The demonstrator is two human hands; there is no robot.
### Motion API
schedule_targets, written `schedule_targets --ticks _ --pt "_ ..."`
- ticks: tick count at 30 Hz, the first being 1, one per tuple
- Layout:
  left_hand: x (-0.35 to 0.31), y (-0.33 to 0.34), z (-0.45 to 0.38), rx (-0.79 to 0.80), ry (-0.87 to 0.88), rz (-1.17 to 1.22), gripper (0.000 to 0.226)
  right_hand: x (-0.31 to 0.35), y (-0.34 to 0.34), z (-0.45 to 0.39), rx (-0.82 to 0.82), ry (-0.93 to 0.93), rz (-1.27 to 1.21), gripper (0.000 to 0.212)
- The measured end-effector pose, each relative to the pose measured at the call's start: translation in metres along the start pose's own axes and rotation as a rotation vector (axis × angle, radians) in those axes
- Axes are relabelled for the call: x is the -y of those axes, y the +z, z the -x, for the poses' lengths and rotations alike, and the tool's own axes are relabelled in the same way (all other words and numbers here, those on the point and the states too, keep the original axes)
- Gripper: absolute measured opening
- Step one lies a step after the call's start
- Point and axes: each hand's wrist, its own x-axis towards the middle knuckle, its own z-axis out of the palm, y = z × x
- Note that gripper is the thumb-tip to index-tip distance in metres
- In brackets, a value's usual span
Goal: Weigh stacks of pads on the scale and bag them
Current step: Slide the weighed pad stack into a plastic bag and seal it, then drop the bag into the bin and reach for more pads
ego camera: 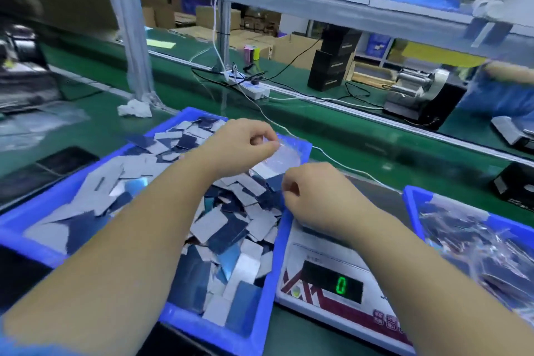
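The bag (281,157), a clear plastic one, hangs between the two hands at the centre of the frame, above the far right corner of the big tray (261,292). The left hand (239,144) pinches its upper edge and the right hand (310,196) pinches the lower edge, so both are closed on it; it seems they are pulling its mouth open. A grey pad or small stack shows through the plastic, though I cannot tell how many pieces it holds.

Loose pads (219,225), grey and dark blue, fill the big tray, too many and too jumbled to count. The scale (332,286), lower right of centre, reads 0 and nothing sits on the visible part of its pan. A second blue tray (416,205) at the right edge holds filled bags (474,243), overlapping and too blurred to count.

By my judgement the task is well under way but far from over: some bags are done, one is in hand, and most pads still await weighing.

Counted: two trays, one scale, one bag in hand, all on the green surface (95,121).
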Motion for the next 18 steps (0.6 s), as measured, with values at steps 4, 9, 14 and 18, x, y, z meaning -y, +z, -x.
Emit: schedule_targets --ticks 4,9,14,18 --pt "0.011 0.001 -0.003 -0.04 -0.019 0.062 0.018 0.005 0.016 -0.031 0.088 -0.025 -0.033 0.008" --pt "0.011 -0.002 -0.008 -0.044 -0.013 0.105 0.018 0.004 0.032 -0.058 0.177 0.046 -0.122 0.025" --pt "0.009 0.0 -0.011 -0.051 -0.011 0.104 0.018 0.02 0.036 -0.075 0.245 0.143 -0.163 0.061" --pt "0.007 0.001 -0.013 -0.055 -0.015 0.107 0.018 0.032 0.039 -0.08 0.28 0.154 -0.232 0.049"
